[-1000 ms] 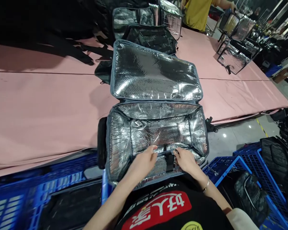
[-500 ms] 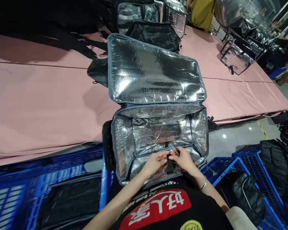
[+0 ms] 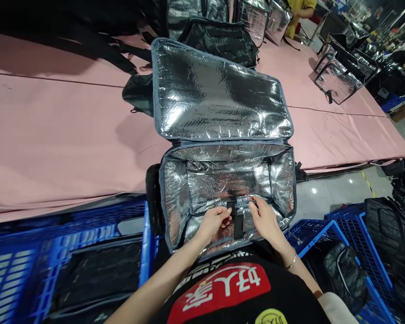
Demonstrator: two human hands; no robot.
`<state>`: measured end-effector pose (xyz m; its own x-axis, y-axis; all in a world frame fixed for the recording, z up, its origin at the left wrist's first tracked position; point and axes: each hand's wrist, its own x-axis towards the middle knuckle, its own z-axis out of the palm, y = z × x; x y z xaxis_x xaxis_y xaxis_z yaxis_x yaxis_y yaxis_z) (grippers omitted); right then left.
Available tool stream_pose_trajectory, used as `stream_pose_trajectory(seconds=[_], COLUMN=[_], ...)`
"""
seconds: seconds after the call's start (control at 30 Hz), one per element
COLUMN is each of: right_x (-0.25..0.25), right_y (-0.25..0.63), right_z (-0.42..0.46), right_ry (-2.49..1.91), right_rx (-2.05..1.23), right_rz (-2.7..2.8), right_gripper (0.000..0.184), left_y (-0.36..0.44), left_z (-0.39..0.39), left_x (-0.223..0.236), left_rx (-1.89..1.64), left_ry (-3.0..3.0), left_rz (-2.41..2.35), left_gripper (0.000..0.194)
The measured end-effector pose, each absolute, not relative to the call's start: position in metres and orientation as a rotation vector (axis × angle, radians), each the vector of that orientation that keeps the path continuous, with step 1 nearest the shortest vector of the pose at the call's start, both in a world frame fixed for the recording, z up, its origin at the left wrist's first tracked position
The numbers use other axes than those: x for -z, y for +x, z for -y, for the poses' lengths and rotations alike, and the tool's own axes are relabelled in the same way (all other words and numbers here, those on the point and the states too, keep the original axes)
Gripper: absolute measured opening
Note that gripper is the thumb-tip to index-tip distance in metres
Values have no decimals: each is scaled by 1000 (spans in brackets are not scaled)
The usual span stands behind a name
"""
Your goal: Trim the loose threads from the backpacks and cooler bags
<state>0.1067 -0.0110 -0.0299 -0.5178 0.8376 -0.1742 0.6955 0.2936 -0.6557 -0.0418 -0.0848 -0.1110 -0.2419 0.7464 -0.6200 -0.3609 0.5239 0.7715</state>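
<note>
A bag lined with silver foil lies open in front of me, its foil-lined lid folded back onto the table. Inside, near the front wall, my left hand pinches the end of a short black strap. My right hand is closed around a thin, dark, pointed tool that looks like thread snips; my fingers cover most of it, and its tip points left toward the strap. Another black strap piece hangs on the front wall between my hands, touched by neither.
The pink-covered table runs behind the bag. Beyond the lid sit a dark bag and several silver-lined ones. Blue crates holding black bags flank me. A co-worker in yellow stands at the far side.
My hands have come apart and shifted slightly deeper into the bag. The left has moved from the front-wall strap to the other strap; the tool's tip now points left.
</note>
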Motion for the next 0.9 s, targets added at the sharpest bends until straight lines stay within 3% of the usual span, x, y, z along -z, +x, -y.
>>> stream_pose_trajectory(seconds=[0.2, 0.43, 0.9], right_x=[57, 69, 78], right_y=[97, 106, 103], right_z=[6, 9, 13], right_ry=[-1351, -1354, -1193], right_rx=[-730, -741, -535], right_rz=[2567, 2647, 2694], right_gripper=[30, 34, 20], left_y=[-42, -41, -46], left_z=[86, 87, 87], left_x=[108, 112, 114], left_rx=[-1167, -1234, -1259], left_ry=[242, 156, 200], left_rz=[-1411, -1417, -1476], left_gripper=[44, 44, 36])
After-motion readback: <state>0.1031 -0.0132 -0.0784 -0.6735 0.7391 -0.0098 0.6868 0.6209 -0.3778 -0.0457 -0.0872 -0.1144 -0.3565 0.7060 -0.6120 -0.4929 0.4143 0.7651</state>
